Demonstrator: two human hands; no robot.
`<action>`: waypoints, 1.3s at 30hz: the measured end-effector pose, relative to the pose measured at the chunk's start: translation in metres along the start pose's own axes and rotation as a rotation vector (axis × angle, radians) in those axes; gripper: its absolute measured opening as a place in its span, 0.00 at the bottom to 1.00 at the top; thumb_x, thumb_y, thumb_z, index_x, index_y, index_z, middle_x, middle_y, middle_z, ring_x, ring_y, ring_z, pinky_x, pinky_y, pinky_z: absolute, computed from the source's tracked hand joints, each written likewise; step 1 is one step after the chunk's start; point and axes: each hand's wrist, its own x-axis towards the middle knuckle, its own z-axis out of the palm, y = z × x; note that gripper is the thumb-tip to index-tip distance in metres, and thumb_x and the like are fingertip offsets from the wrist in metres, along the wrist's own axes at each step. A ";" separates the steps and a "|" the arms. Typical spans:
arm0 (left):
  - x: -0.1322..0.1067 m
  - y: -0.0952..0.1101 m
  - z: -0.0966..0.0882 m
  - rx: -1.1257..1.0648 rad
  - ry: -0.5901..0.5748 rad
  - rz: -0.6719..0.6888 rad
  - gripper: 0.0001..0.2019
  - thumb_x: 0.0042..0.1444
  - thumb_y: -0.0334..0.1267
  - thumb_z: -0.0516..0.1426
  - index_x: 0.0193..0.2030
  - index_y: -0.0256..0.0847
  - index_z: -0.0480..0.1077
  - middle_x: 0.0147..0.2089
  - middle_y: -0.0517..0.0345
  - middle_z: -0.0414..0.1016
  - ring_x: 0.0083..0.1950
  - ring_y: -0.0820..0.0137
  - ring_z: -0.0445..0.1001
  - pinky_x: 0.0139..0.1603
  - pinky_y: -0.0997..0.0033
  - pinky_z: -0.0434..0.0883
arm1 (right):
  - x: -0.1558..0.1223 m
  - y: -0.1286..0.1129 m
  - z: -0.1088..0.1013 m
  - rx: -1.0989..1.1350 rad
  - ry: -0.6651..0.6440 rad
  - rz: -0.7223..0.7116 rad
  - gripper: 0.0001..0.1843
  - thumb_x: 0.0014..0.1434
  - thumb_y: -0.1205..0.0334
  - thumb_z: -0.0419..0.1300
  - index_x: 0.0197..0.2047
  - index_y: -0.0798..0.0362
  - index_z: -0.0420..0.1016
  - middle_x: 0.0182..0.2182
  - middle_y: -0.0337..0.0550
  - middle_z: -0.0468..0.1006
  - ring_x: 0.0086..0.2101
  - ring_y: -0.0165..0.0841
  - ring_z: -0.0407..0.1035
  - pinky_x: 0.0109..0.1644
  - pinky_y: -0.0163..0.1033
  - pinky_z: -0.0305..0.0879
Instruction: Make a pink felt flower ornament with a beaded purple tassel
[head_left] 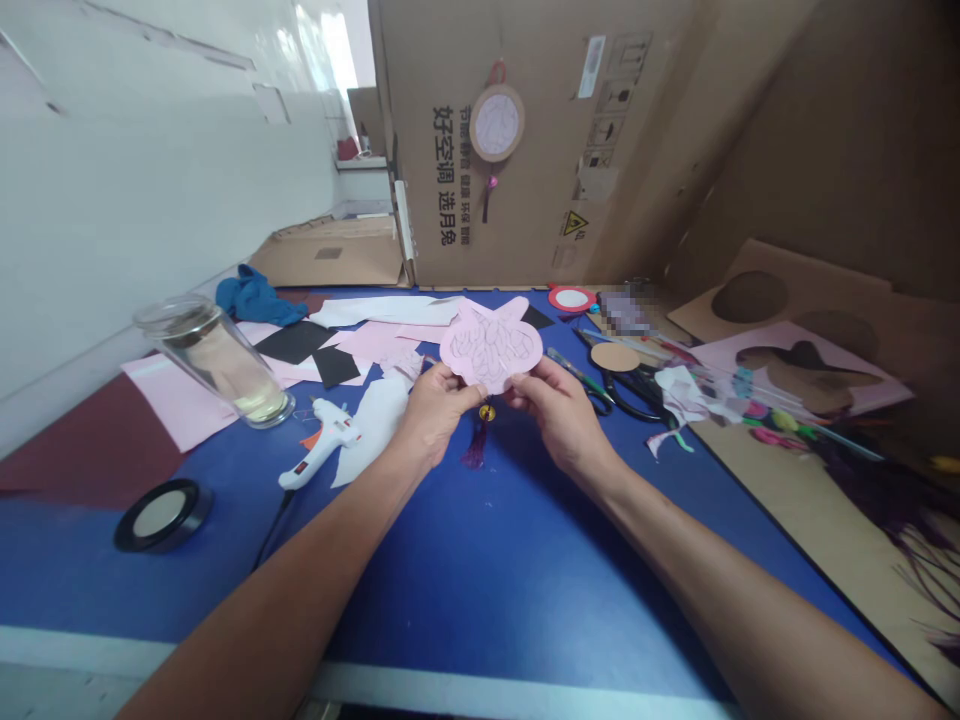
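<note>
Between my two hands a pink paper cutout (491, 345) with dark line drawing on it is held up above the blue table. My left hand (437, 412) pinches its lower left edge, thumb in front. On the lower right edge, my right hand (559, 408) grips it the same way. Below the cutout hangs a small gold bead (487, 412) with a dark purple tassel (475, 447). To the left of my left hand lies a white hot glue gun (321, 440), its cord running toward the front. Scissors (630, 398) lie right of my right hand.
A lidded glass jar (217, 360) and a black roll of tape (163, 515) stand on the left. Paper scraps (375, 340) spread behind. Cardboard cutouts (780, 290) and craft pieces crowd the right. A round ornament (497, 123) hangs on the large cardboard box (547, 230).
</note>
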 end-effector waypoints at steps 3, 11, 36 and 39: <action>0.000 0.000 0.001 -0.004 -0.008 0.005 0.20 0.46 0.31 0.74 0.49 0.40 0.84 0.48 0.47 0.90 0.52 0.57 0.86 0.65 0.52 0.76 | 0.000 0.002 0.001 -0.062 -0.004 -0.012 0.12 0.55 0.55 0.72 0.41 0.47 0.80 0.34 0.37 0.78 0.34 0.35 0.68 0.41 0.42 0.66; 0.000 -0.002 -0.001 0.024 -0.018 0.012 0.19 0.46 0.31 0.72 0.48 0.41 0.84 0.48 0.49 0.90 0.51 0.57 0.86 0.62 0.52 0.78 | 0.003 0.003 -0.001 -0.116 -0.044 -0.040 0.16 0.55 0.56 0.72 0.47 0.47 0.81 0.34 0.38 0.79 0.35 0.37 0.71 0.44 0.45 0.69; 0.004 -0.003 -0.009 0.026 0.110 -0.054 0.08 0.55 0.38 0.71 0.34 0.37 0.80 0.29 0.58 0.79 0.31 0.73 0.75 0.38 0.70 0.72 | 0.005 0.011 -0.005 -0.070 -0.020 -0.009 0.21 0.51 0.57 0.78 0.47 0.48 0.81 0.36 0.40 0.84 0.40 0.40 0.79 0.50 0.49 0.76; 0.005 -0.003 -0.010 0.025 0.117 -0.054 0.07 0.56 0.37 0.70 0.34 0.38 0.79 0.29 0.57 0.79 0.30 0.73 0.75 0.39 0.70 0.72 | 0.005 0.011 -0.005 -0.063 -0.045 -0.004 0.21 0.52 0.57 0.78 0.48 0.47 0.82 0.37 0.40 0.85 0.39 0.40 0.78 0.49 0.48 0.75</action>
